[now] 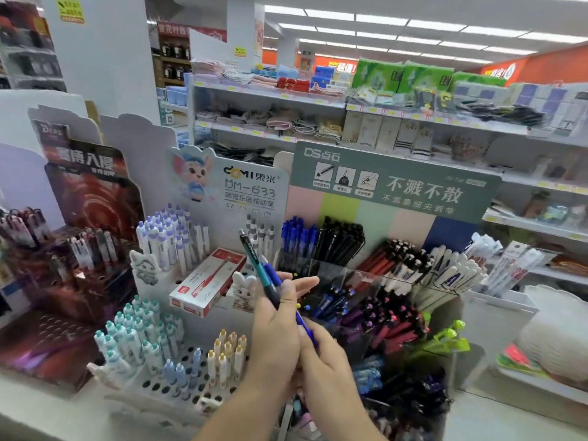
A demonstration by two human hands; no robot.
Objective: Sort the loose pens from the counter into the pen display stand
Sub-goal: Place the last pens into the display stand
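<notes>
Pens are held in a small bunch in front of the display stands: a teal pen (259, 265) and blue pens (273, 276) are gripped in the left hand (278, 326), fingers curled round the barrels, tips slanting up and to the left. One blue pen (306, 329) is pinched lower down by the right hand (327, 361), which is pressed close against the left, so the two hands are seen together. Whether that pen is being drawn from the bunch cannot be told.

Judged from this, one pen is best separated at a time, matched by colour and type, and lowered cap-up into its own group, with the rest kept firmly gripped.

Just beyond the hands, clear compartments (350, 275) are packed with blue pens, black pens (342, 237), and red-and-black pens (386, 259); white pens (451, 272) lean at the right. Dark blue and purple-pink pens fill the lower compartments.

To the left, a white perforated stand (149, 385) carries purple-capped, teal-capped, pale blue and yellow-capped pens, with many holes left open. A red pen box (206, 281) lies on its middle tier. A dark red stand (92, 249) is set further left on the bench (47, 418).
</notes>
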